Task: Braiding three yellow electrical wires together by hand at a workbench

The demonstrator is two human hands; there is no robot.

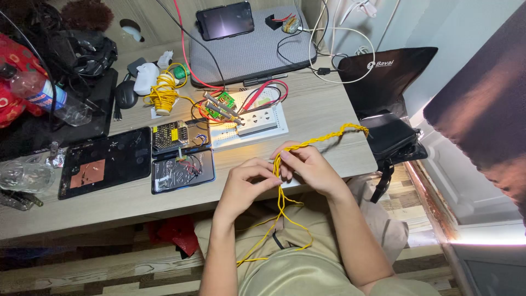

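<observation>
Both of my hands hold a bundle of thin yellow wires [320, 140] over the table's front edge. My left hand [244, 184] pinches the wires from the left. My right hand [308, 164] grips them from the right, just above that pinch. Beyond my right hand the wires run up and to the right as a twisted braid. Below my hands the loose yellow strands [280, 226] hang apart over my lap.
On the wooden table [318, 112] lie a white breadboard [249, 130] with a socket block, a metal power supply [170, 135], dark tablets [104, 161], a coil of yellow wire [163, 94], a grey laptop [249, 52] with a phone on it, and a plastic bottle [46, 98]. A black bag [386, 134] sits at the right.
</observation>
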